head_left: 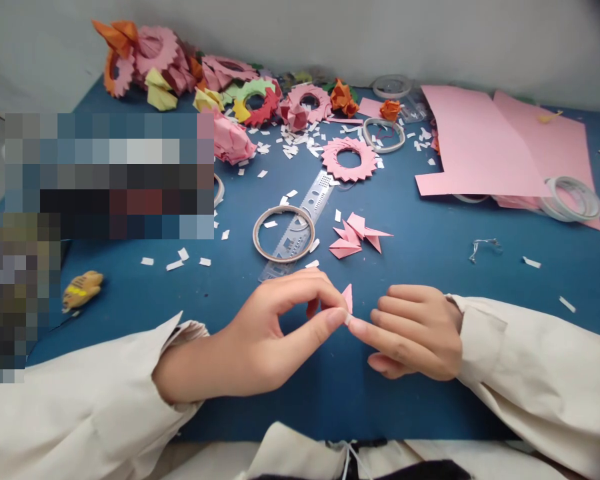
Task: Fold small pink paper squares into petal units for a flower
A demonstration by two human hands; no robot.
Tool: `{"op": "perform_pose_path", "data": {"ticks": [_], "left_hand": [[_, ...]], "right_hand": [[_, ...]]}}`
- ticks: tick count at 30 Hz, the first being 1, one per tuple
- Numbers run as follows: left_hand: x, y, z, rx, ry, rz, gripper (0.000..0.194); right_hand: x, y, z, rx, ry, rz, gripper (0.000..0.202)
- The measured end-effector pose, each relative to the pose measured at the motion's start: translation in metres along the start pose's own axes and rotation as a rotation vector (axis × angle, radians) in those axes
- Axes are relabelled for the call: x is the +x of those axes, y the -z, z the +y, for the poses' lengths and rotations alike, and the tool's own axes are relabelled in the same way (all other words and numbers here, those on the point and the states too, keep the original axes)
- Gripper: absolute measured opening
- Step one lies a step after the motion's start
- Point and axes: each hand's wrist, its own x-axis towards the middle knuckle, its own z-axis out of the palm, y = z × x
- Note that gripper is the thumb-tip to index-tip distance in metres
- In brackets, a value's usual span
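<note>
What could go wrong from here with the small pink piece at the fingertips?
The left hand has the small pink piece in a fingertip pinch, so it could slip or bend. The white bit meets the right hand's index fingertip and might stick there. The folded pink pieces lie loose just beyond; a knuckle could knock them.

Pale grey-white wall (300, 40) across top of frame, softly shaded. Matte blue tabletop (425, 247) fills middle, far edge along wall, left edge slanting down from upper left. Light soft, even; faint sheen at lower centre. Far left pixelated, unreadable.
</note>
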Motion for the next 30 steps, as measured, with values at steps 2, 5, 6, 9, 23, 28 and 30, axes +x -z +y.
{"op": "perform_pose_path", "data": {"ticks": [2,5,6,9,23,28,30], "left_hand": [[-0.001,-0.001,0.002,-0.004,-0.007,0.002,0.013],[-0.002,-0.001,0.003,0.025,-0.025,0.007,0.013],[-0.002,-0.001,0.002,0.039,-0.028,0.009,0.013],[0.0,0.0,-0.002,0.177,-0.064,0.025,0.015],[0.005,0.006,-0.028,1.34,-0.368,0.254,0.018],[0.002,0.001,-0.024,1.178,-0.264,0.15,0.02],[0.001,-0.001,-0.02,1.005,-0.092,0.062,0.025]], "right_hand": [[0.0,-0.001,0.0,0.004,-0.004,0.004,0.041],[0.002,-0.003,0.002,0.011,0.005,0.051,0.036],[0.003,-0.004,0.002,0.012,0.009,0.076,0.033],[0.004,-0.006,0.003,0.001,-0.007,0.147,0.025],[-0.001,-0.015,0.006,0.136,-0.267,0.085,0.062],[0.0,-0.016,0.01,0.183,-0.187,-0.119,0.053],[0.0,-0.017,0.01,0.176,-0.212,-0.121,0.054]]}}
